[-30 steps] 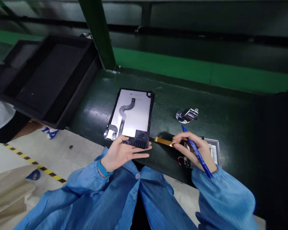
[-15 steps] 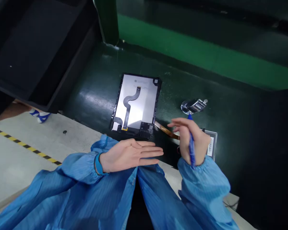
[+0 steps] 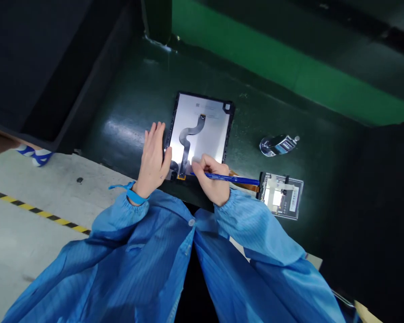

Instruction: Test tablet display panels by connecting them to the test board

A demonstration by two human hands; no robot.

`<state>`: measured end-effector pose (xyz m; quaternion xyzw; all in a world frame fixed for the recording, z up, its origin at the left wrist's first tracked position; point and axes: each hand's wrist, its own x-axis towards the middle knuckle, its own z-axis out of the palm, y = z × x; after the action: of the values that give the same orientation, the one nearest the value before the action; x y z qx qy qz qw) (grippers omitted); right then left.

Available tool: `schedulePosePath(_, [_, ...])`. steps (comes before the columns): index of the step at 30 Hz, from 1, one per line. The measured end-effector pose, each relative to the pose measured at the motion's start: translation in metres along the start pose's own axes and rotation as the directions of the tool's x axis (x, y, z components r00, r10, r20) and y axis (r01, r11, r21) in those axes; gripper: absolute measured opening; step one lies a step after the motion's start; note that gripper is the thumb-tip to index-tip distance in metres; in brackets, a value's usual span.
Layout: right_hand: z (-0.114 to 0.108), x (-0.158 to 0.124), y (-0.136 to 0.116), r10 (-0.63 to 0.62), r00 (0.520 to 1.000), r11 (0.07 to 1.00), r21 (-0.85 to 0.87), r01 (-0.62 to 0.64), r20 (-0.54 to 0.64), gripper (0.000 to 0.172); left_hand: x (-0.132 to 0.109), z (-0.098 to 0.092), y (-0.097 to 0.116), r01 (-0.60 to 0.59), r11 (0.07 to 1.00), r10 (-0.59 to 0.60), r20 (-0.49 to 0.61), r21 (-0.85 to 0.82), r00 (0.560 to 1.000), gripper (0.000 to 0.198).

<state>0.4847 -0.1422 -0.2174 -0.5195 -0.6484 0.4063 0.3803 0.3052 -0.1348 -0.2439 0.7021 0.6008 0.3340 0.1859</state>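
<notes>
A screen panel (image 3: 210,130) with a silvery back and black frame lies on the dark green bench. Across its back runs a curved grey flex cable (image 3: 186,143), ending near the lower edge at a small yellow-edged connector. My left hand (image 3: 153,159) is spread flat at the panel's left side, thumb at its edge. In my right hand (image 3: 215,177) is a slim blue pen-like tool (image 3: 237,179), its tip by the cable's lower end. Right of that hand, a small circuit board in a clear case (image 3: 283,196) joins an orange ribbon cable (image 3: 251,186), partly hidden by the hand.
A chrome hand-held counter (image 3: 278,145) stands on the bench (image 3: 128,112) to the right of the panel. A large black box or tray (image 3: 54,67) fills the upper left. Past the bench's near edge, another person's foot (image 3: 35,154) shows on the floor.
My left hand has moved up and left to the panel's edge. My right hand has swung left onto the panel's lower part, with the blue tool now lying nearly level, uncovering the cased board.
</notes>
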Motion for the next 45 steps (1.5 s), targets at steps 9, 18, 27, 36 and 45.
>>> schedulePosePath(9, [0.001, -0.005, -0.002, -0.086, 0.995, 0.972, -0.216, 0.094, 0.044, 0.032, 0.000, 0.002, 0.001, -0.090, 0.992, 0.086, 0.048, 0.089, 0.995, 0.052])
schedulePosePath(18, [-0.013, -0.005, -0.004, -0.020, 0.992, 0.998, -0.061, 0.013, -0.127, 0.033, 0.001, 0.000, -0.003, -0.140, 0.988, 0.132, 0.111, 0.070, 0.985, 0.054])
schedulePosePath(27, [-0.122, -0.029, 0.021, -0.027, 1.000, 0.808, -0.589, 0.019, -0.006, 0.019, -0.013, 0.012, 0.010, -0.168, 0.981, 0.160, 0.091, 0.097, 0.983, 0.053])
schedulePosePath(36, [-0.144, -0.043, 0.044, 0.098, 0.992, 0.968, -0.237, -0.077, 0.077, 0.037, 0.015, -0.009, 0.039, -0.158, 0.963, 0.138, 0.103, 0.217, 0.985, 0.037])
schedulePosePath(45, [-0.145, -0.043, 0.038, 0.056, 0.979, 0.939, -0.343, 0.015, 0.197, 0.027, 0.020, 0.020, 0.086, -0.725, 0.684, 0.622, 0.585, -0.082, 0.520, 0.062])
